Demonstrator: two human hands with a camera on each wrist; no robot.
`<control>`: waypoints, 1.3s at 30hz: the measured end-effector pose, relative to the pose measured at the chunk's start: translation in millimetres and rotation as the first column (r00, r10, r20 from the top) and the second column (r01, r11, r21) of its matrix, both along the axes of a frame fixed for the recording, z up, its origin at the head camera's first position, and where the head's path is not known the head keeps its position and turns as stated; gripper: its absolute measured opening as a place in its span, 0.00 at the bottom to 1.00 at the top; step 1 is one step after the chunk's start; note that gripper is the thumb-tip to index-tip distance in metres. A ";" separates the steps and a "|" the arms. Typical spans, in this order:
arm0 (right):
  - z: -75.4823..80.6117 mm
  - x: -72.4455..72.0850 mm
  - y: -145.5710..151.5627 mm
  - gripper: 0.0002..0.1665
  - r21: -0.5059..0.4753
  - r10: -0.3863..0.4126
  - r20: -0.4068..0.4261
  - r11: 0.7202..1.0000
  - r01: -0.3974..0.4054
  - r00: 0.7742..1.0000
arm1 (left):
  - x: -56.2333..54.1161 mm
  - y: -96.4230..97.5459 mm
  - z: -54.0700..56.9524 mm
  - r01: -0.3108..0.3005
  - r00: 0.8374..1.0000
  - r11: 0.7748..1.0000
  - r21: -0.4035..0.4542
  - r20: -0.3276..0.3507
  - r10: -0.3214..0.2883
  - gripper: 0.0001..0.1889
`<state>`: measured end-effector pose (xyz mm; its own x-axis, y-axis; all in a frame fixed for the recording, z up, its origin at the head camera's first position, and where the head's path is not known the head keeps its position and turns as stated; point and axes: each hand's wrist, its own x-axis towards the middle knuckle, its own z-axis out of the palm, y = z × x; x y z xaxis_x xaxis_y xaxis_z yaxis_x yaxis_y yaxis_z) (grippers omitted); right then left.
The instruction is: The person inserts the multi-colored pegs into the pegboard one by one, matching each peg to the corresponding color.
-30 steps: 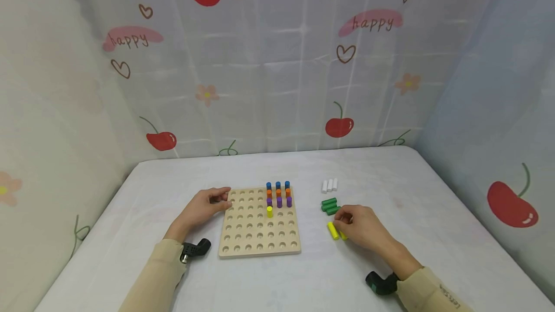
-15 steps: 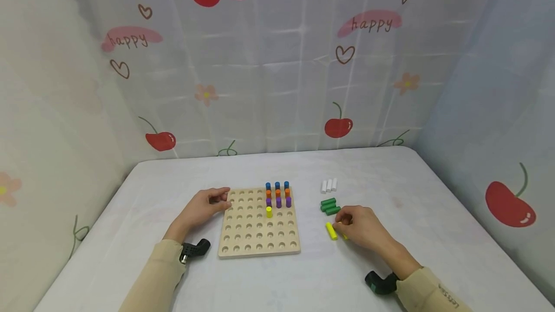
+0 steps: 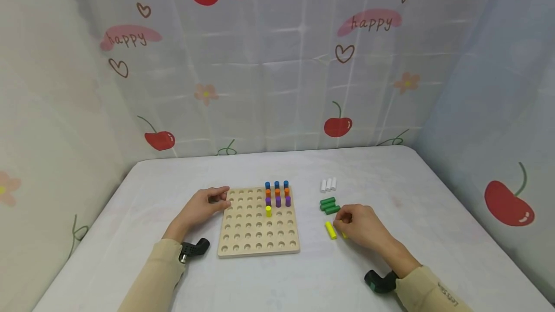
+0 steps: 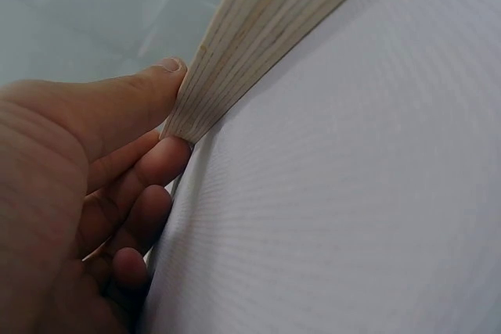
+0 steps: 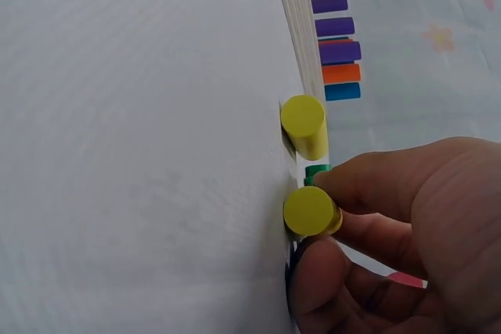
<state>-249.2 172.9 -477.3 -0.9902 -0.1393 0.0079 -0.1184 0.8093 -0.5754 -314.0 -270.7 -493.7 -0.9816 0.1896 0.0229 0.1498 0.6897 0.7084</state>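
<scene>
A wooden pegboard [image 3: 253,240] lies on the white table with short rows of blue, orange and purple pegs. One yellow peg [image 3: 268,212] stands in front of the purple row. My left hand [image 3: 201,210] grips the board's left edge near the far corner; the left wrist view has the thumb on its upper edge and a fingertip low at the corner. Right of the board, my right hand [image 3: 362,225] pinches a lying yellow peg [image 5: 310,212] between thumb and fingers, close to the cloth. Another yellow peg [image 3: 331,230] lies just left of those fingers.
Three green pegs [image 3: 328,205] lie beyond the right hand, partly stacked together. Farther back are three white pegs [image 3: 328,185] side by side. A white curtain [image 3: 269,85] with cherry prints hangs behind the table [image 3: 208,283].
The gap between the two loose yellow pegs has widened a little, the pinched one shifting right under my right hand. My left hand stays on the board.
</scene>
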 end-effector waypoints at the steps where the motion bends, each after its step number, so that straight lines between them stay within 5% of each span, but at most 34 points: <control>1: 0.3 0.1 -0.3 0.03 -0.003 -0.005 0.006 1.000 0.005 1.000 | 0.0 0.0 0.1 0.002 1.000 1.000 0.001 -0.001 -0.002 0.30; 39: 28.0 -12.5 -47.4 0.07 -0.076 0.144 -0.054 0.986 -0.148 0.988 | -1.0 -1.4 -4.3 -0.003 1.000 1.000 0.004 -0.001 0.003 0.30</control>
